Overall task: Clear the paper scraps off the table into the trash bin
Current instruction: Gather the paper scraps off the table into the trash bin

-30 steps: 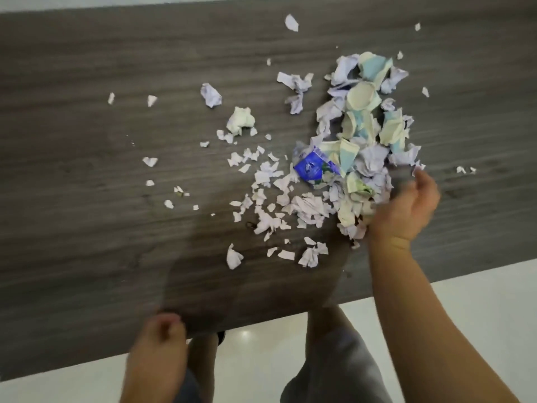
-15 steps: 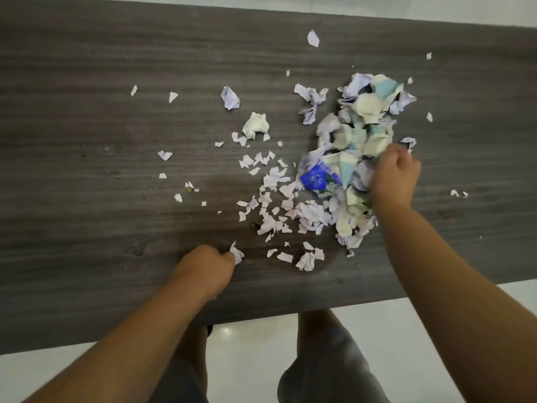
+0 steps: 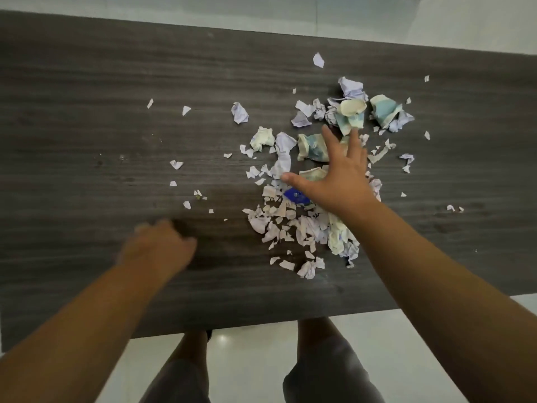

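A long table [image 3: 87,117] with a dark grey-brown wood-grain top runs across nearly the whole view, its grain lying lengthwise. Beyond its far edge and below its near edge lies a pale, glossy floor [image 3: 261,359], whitish with a faint green cast. A small bright spot of light [image 3: 222,338] reflects off the floor just under the near edge. At the top right corner a small dark object, too cropped to identify, touches the floor.

No legible text on the paper scraps [image 3: 293,225].
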Motion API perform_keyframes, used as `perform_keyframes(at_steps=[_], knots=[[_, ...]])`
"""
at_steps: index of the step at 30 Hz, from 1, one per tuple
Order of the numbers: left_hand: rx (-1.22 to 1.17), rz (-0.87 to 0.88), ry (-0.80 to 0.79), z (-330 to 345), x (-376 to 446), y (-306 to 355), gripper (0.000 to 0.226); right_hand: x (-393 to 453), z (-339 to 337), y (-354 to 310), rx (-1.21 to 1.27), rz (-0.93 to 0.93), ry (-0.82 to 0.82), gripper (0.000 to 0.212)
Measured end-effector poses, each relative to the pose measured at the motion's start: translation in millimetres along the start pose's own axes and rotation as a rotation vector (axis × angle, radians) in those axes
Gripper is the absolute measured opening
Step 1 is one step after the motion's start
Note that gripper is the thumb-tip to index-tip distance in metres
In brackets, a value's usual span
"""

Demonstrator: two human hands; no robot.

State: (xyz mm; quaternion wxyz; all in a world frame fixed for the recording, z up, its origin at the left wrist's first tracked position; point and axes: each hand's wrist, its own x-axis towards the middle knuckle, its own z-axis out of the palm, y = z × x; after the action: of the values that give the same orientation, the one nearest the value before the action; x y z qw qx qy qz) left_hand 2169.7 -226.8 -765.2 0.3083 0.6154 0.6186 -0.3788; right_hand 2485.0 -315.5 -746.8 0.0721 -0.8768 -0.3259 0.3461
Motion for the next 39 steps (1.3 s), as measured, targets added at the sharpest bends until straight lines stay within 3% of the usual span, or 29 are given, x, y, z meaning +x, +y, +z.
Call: perform_keyframes(at_steps=[2, 4, 6, 9, 14, 21, 30, 39], knots=[[0.021, -0.087, 0.07, -8, 7, -31, 0.096, 7, 9, -9, -0.05, 0.003, -0.046, 0.138], [-0.004, -0.062, 0.043, -12, 17, -48, 0.112, 12, 20, -13, -0.177, 0.011, -0.091, 0.139], [-0.004, 0.008, 0.036, -14, 25, -54, 0.114, 12, 32, -12, -0.288, 0.014, -0.077, 0.13], [0.01, 0.072, 0.055, -22, 23, -52, 0.111, 2, 47, -5, -0.367, -0.012, 0.033, 0.099], [-0.03, 0.074, 0.037, -25, 16, -52, 0.103, -7, 61, -9, -0.425, -0.008, 0.173, 0.064], [-0.033, 0.067, 0.048, -24, 17, -50, 0.1, 3, 62, -18, -0.141, -0.09, 0.354, 0.042], [-0.004, 0.04, 0.04, -26, 15, -46, 0.096, 2, 10, -35, 0.274, -0.071, 0.298, 0.025], [-0.016, 0.067, 0.038, -25, 17, -48, 0.092, -29, -13, -97, 0.997, 0.323, 0.101, 0.013]])
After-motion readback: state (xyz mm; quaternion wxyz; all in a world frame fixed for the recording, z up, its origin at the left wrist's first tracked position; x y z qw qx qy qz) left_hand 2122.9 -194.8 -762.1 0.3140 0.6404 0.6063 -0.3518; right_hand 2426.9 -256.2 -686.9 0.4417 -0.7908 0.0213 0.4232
